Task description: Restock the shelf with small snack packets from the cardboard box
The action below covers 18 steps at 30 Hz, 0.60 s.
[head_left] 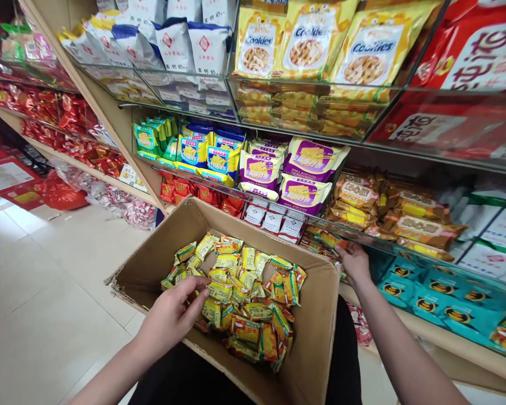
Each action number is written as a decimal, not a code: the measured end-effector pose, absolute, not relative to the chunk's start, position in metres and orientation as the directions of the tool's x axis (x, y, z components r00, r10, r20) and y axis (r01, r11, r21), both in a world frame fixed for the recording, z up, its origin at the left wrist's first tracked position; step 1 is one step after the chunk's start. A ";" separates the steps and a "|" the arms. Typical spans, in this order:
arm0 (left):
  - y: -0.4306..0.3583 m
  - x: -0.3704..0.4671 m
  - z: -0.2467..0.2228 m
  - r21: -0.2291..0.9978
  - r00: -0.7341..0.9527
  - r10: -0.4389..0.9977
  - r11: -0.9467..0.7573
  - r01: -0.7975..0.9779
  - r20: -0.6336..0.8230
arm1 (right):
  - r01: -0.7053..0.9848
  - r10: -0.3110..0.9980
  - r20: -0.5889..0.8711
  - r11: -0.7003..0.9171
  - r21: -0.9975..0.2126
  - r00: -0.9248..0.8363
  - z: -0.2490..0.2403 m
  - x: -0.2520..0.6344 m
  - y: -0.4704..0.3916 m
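Observation:
An open cardboard box (316, 315) rests on the person's lap, holding many small yellow, green and orange packets (247, 329). Over its left part is my left hand (179, 306), fingers curved with a gap between thumb and fingertips and nothing seen in them. Beyond the box's far right corner, my right hand (354, 261) reaches into a lower shelf compartment with similar small packets (318, 239). Its fingertips are on an orange and yellow packet there, pinched closed against it.
Glass-fronted shelves hold cookie bags (303, 50), purple biscuit packs (307, 169), brown packs (421, 214) and teal packs (459, 306). A wooden upright (88, 95) stands left of the box. Bagged goods (63, 191) lie on the tiled floor (46, 292).

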State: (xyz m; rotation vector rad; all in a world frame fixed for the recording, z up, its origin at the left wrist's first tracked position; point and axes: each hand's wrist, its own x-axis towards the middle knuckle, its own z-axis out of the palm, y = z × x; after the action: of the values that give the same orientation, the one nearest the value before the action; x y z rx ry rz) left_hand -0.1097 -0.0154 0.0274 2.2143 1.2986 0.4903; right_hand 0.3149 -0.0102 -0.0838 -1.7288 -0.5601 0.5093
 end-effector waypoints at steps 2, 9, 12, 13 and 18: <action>-0.016 -0.105 0.027 0.569 0.474 0.880 -0.399 0.719 0.018 | 0.202 0.641 -0.019 -0.270 -0.941 0.768 -0.089 0.318 0.014; -0.013 -0.097 0.028 0.470 0.503 0.864 -0.441 0.765 -0.008 | 0.469 0.645 0.068 -0.476 -0.744 0.761 -0.112 0.320 0.045; -0.013 -0.095 0.029 0.448 0.510 0.859 -0.443 0.776 -0.034 | 0.544 0.673 0.105 -0.484 -0.685 0.732 -0.116 0.321 0.049; -0.012 -0.094 0.029 0.446 0.513 0.857 -0.444 0.777 -0.042 | 0.567 0.680 0.122 -0.482 -0.668 0.723 -0.116 0.321 0.050; -0.010 -0.089 0.031 0.431 0.516 0.854 -0.443 0.786 -0.065 | 0.665 0.726 0.190 -0.450 -0.596 0.661 -0.111 0.320 0.047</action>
State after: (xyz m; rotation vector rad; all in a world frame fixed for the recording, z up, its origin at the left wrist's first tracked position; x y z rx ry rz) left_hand -0.0890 -0.0105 0.0312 2.3530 1.3501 0.2260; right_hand 0.3202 0.0469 -0.1106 -2.2261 -1.0705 0.1212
